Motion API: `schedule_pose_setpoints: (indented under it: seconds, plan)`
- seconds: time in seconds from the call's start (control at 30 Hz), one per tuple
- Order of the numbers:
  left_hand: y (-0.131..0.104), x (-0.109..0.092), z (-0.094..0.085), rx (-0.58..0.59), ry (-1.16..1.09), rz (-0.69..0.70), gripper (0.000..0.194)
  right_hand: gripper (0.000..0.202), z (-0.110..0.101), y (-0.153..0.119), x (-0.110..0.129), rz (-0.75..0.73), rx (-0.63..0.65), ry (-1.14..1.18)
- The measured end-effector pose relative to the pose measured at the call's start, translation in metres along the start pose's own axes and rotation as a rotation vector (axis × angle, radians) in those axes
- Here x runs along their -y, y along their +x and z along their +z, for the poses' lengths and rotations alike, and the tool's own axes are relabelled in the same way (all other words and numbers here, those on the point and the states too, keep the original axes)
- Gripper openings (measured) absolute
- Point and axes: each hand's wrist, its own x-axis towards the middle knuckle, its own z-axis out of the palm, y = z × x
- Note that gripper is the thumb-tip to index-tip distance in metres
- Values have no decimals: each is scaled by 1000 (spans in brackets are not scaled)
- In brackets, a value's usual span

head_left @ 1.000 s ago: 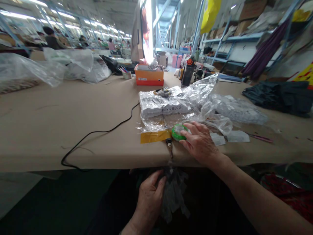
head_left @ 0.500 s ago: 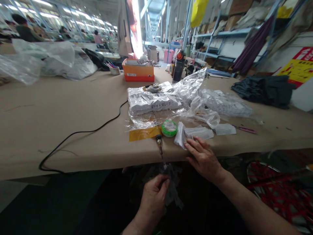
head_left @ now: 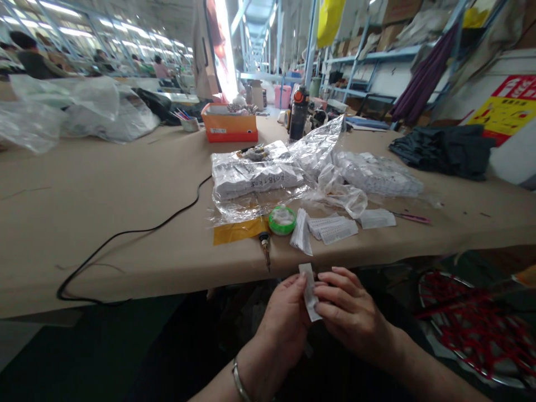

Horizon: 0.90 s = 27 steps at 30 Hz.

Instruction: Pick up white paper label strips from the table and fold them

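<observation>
A narrow white label (head_left: 309, 293) stands nearly upright between my hands, just in front of the table edge. My left hand (head_left: 288, 307) pinches it under the thumb. From the other side, my right hand (head_left: 349, 312) has its curled fingertips on the label's right edge. On the tabletop beyond lie a stack of white labels (head_left: 301, 231) and a fanned pile of printed labels (head_left: 335, 228). A soldering iron (head_left: 264, 245) points its tip toward me over the edge, next to a green round container (head_left: 282, 220) with white material inside.
Plastic-wrapped white bundles (head_left: 259, 176) lie behind the labels. A black cord (head_left: 159, 228) curves across the left side. Farther back are an orange box (head_left: 230, 125) and a dark bottle (head_left: 297, 117). Pink-handled scissors (head_left: 414, 218) lie right; a basket of red strips (head_left: 477, 329) stands below.
My right hand has come from the label stack down to my left hand. A white label is now between them. The dark strips near my left hand are mostly out of sight.
</observation>
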Motion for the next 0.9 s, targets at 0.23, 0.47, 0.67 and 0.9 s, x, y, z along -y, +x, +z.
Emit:
schedule_pose_setpoints:
  seconds: [0.23,0.47,0.67,0.9]
  plan:
    - [1,0,3,-181,206,-34,12,49,1,3,-49,311,25,-243]
    - [1,4,-3,-164,302,-43,10,30,3,-11,-79,324,20,-335]
    - [0,4,0,-178,338,-106,7,18,-5,-15,-72,298,-163,-85]
    - [2,6,-3,-17,120,-47,10,16,4,-7,0,-27,-13,66]
